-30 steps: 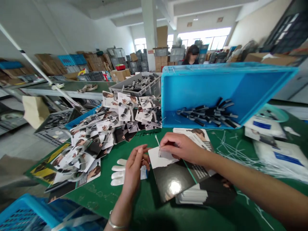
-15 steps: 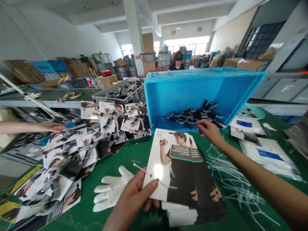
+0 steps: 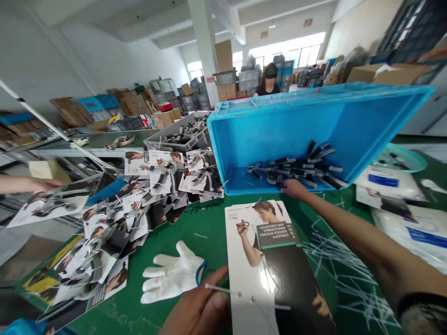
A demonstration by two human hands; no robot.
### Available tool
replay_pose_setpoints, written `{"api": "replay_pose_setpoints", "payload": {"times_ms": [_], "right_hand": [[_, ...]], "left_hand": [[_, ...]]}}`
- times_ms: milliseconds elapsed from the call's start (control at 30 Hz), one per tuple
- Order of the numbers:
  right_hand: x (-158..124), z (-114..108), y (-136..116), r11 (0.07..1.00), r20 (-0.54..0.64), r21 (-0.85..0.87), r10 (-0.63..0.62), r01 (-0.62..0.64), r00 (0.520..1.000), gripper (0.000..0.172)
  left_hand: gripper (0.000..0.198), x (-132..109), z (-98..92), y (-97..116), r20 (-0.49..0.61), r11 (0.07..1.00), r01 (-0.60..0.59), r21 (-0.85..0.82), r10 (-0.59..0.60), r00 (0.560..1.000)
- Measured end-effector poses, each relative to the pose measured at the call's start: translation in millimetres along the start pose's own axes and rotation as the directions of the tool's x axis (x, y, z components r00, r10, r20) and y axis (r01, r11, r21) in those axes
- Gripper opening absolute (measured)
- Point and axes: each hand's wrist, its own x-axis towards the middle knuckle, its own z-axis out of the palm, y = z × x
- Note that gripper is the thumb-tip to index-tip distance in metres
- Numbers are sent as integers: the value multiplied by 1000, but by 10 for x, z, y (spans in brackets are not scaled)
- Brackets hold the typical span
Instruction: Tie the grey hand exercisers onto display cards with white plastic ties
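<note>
Left hand (image 3: 200,306) at glossy black-and-white printed card (image 3: 293,274), nearside of blue plastic crate (image 3: 272,128); right hand (image 3: 295,189) at crate's lip. Grips: can't tell. Heaped grey-black curved handles (image 3: 305,168) could snag.

1. Daylight is pouring through a bright window (image 3: 303,46) in the far wall (image 3: 288,32), lighting the pale ceiling beams (image 3: 279,16) overhead.
2. A white pillar (image 3: 202,42) is rising toward the ceiling beams beside stacked cardboard boxes (image 3: 228,90) at the back of the room.
3. A pale wall (image 3: 66,60) is running along the left, with brown cartons (image 3: 68,110) standing below it.
4. A green-topped bench (image 3: 92,143) is standing at left, beyond the green worktable (image 3: 209,225) filling the foreground.
</note>
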Motion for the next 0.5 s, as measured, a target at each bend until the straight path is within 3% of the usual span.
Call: {"api": "replay_pose_setpoints", "payload": {"times_ms": [100, 167, 200, 267, 367, 433, 500], "right_hand": [[-492, -324, -40, 991, 41, 128, -41, 35, 998, 38], [-899, -538, -118, 958, 48, 281, -78, 61, 996, 37], [-1105, -626, -179, 870, 55, 490, -81, 43, 995, 31], [-1494, -730, -349, 658, 133, 751, -70, -54, 989, 20], [-1943, -661, -658, 440, 259, 882, -155, -168, 953, 15], [-2124, -502, -835, 369, 363, 893, -247, -259, 899, 13], [-2216, -329, -947, 340, 464, 870, -322, -356, 825, 14]], "left_hand": [[56, 74, -314, 11, -119, 996, -22, -88, 12, 993], [50, 153, -462, 42, -206, 996, -48, -74, 31, 978], [47, 202, -502, 73, -224, 996, -64, -60, 49, 973], [42, 326, -512, 169, -230, 988, -149, -41, 136, 964], [47, 567, -395, 347, -215, 918, -396, 33, 394, 894], [61, 730, -292, 428, -153, 855, -516, 49, 517, 842], [61, 851, -219, 447, -97, 826, -562, -35, 557, 825]]}}
